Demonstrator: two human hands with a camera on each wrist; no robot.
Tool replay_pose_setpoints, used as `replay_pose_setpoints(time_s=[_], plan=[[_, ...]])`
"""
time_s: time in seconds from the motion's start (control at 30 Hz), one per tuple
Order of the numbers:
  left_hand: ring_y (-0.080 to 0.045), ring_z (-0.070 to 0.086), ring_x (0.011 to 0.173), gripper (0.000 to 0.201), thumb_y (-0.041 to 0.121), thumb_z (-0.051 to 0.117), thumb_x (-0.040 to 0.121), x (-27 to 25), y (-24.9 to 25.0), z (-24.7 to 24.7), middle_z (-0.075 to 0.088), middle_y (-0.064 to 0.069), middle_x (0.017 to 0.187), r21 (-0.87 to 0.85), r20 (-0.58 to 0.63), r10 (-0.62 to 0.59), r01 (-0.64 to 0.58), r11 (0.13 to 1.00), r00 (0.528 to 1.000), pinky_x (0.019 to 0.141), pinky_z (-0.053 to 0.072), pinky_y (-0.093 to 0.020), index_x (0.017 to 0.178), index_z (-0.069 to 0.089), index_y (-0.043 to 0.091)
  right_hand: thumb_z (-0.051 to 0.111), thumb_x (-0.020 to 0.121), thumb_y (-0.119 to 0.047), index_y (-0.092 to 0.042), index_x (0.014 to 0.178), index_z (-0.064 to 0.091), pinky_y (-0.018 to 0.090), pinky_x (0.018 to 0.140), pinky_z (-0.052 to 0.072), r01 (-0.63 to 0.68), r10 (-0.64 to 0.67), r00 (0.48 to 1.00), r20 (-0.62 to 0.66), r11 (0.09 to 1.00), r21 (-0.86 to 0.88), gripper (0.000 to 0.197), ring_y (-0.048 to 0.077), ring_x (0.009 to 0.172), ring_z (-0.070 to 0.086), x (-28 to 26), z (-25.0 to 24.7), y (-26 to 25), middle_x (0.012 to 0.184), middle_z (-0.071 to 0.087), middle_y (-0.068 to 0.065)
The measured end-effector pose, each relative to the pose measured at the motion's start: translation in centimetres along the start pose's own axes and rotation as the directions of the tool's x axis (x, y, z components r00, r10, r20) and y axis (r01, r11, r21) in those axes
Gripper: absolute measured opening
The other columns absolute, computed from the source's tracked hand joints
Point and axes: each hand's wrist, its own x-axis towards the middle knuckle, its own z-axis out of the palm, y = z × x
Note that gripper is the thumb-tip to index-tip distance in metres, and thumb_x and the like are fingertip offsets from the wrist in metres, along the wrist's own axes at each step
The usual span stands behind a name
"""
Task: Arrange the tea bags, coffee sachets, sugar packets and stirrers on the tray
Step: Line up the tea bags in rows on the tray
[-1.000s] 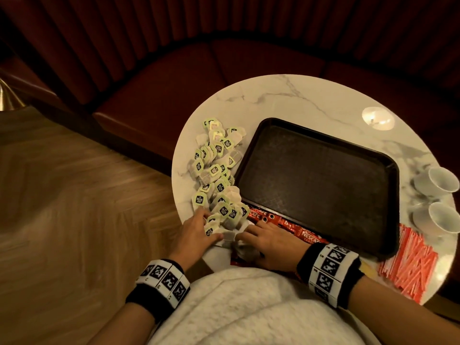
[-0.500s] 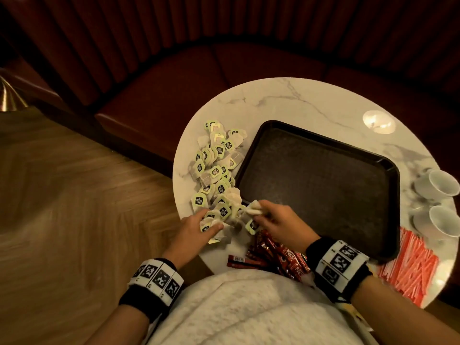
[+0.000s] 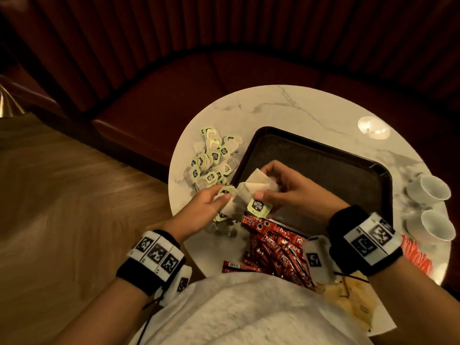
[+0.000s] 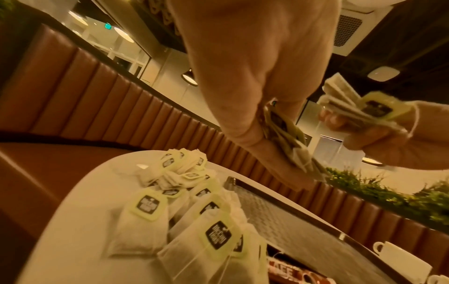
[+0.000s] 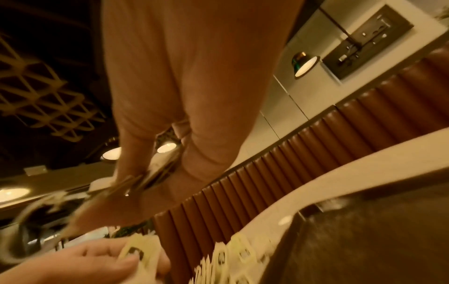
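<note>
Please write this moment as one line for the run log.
stage: gathering tea bags | left hand: holds tea bags | right hand: holds tea bags above tray | tray: nothing visible on it

A loose heap of tea bags [image 3: 211,160], pale paper with green-and-black tags, lies on the table [image 3: 298,108] just left of the tray [image 3: 348,175]. Several more tea bags are bunched in the hands above the tray's near-left corner, tags dangling. The tray is dark, rectangular, with a raised rim. Red coffee sachets [image 3: 276,247] sprawl in a pile against its near edge. Red-and-white stirrers [image 3: 418,255] lie to the right, near 2 white cups. Tan sugar packets [image 3: 353,302] sit at the table's near edge.
</note>
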Motion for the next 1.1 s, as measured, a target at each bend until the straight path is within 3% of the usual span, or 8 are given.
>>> replay_pose_setpoints(time_s=[0.2,0.37,0.5,0.63,0.73,0.9,1.0,1.1], plan=[[-0.014,0.066,0.104,0.026,0.011,0.044,0.102,1.3,2.2,-1.1,0.071,0.004,0.11,-0.085,0.07,-0.058,0.064,0.994,0.996,0.094,0.05,-0.032,0.116,0.061,0.024,0.07,0.088,-0.012,-0.009,0.109,0.056,0.017,0.067,0.054,0.042,-0.033,0.997,0.076,0.992,-0.122,0.025,0.01,0.081,0.064,1.5,-0.6,-2.0,0.099,0.066,0.003],[-0.014,0.071,0.08,0.022,0.022,0.043,0.101,1.0,4.4,-0.4,0.074,0.001,0.092,-0.319,0.117,-0.079,0.113,0.941,0.99,0.06,0.058,-0.031,0.108,0.064,0.023,0.07,0.089,-0.018,-0.012,0.11,0.065,0.015,0.068,0.05,0.073,-0.049,0.994,0.095,0.963,-0.258,0.022,0.003,0.082,0.064,2.3,-0.2,-2.2,0.098,0.067,-0.006],[-0.03,0.063,0.115,0.056,0.059,0.043,0.086,0.7,5.2,0.9,0.068,-0.01,0.122,-0.389,0.182,-0.105,0.169,0.905,0.978,0.096,0.05,-0.051,0.129,0.057,0.025,0.074,0.086,-0.027,-0.027,0.11,0.067,0.023,0.073,0.055,0.062,-0.046,0.997,0.056,0.94,-0.334,0.025,0.007,0.086,0.068,2.8,-0.3,-2.3,0.098,0.07,-0.006],[-0.004,0.063,0.106,0.041,0.048,0.052,0.09,0.8,4.7,1.7,0.067,0.008,0.114,-0.246,0.117,-0.007,0.036,0.969,0.993,0.083,0.05,-0.019,0.127,0.055,0.031,0.07,0.09,-0.02,-0.017,0.125,0.059,0.012,0.068,0.047,0.087,-0.085,0.996,0.023,0.926,-0.368,0.036,-0.009,0.077,0.06,2.6,-0.7,-2.6,0.097,0.062,-0.014],[0.0,0.059,0.109,0.027,0.049,0.049,0.092,1.0,4.8,2.1,0.065,0.015,0.117,-0.293,0.075,0.009,0.013,0.956,0.997,0.074,0.053,-0.023,0.117,0.056,0.045,0.07,0.09,-0.022,-0.021,0.136,0.048,0.018,0.076,0.051,0.053,-0.059,0.998,-0.028,0.983,-0.177,0.051,0.002,0.093,0.067,2.2,-1.0,-1.9,0.115,0.063,-0.006],[-0.019,0.064,0.108,0.025,0.035,0.042,0.102,1.6,4.5,3.1,0.066,-0.002,0.124,-0.432,-0.14,0.066,-0.121,0.894,0.988,0.066,0.055,-0.03,0.122,0.058,0.033,0.077,0.078,-0.038,-0.031,0.136,0.046,0.031,0.088,0.053,0.043,0.003,0.982,-0.188,0.97,0.239,0.066,0.017,0.1,0.067,1.4,-0.6,-0.6,0.12,0.064,0.004],[-0.019,0.063,0.112,0.018,0.04,0.041,0.101,1.8,5.0,3.8,0.062,0.007,0.125,-0.44,-0.254,0.001,-0.116,0.89,0.967,0.071,0.058,-0.041,0.11,0.054,0.049,0.085,0.068,-0.033,-0.029,0.14,0.041,0.038,0.094,0.054,0.089,-0.044,0.965,-0.258,0.982,0.166,0.084,0.018,0.097,0.068,1.2,0.1,0.1,0.12,0.061,0.003],[-0.021,0.064,0.109,0.021,0.042,0.04,0.101,2.2,5.4,4.2,0.06,0.008,0.124,-0.452,-0.255,-0.024,-0.098,0.887,0.967,0.054,0.057,-0.032,0.116,0.054,0.042,0.082,0.077,-0.014,-0.024,0.139,0.043,0.036,0.09,0.056,0.097,-0.048,0.939,-0.341,0.987,0.129,0.074,0.017,0.09,0.067,1.4,0.5,0.2,0.113,0.062,0.007]])
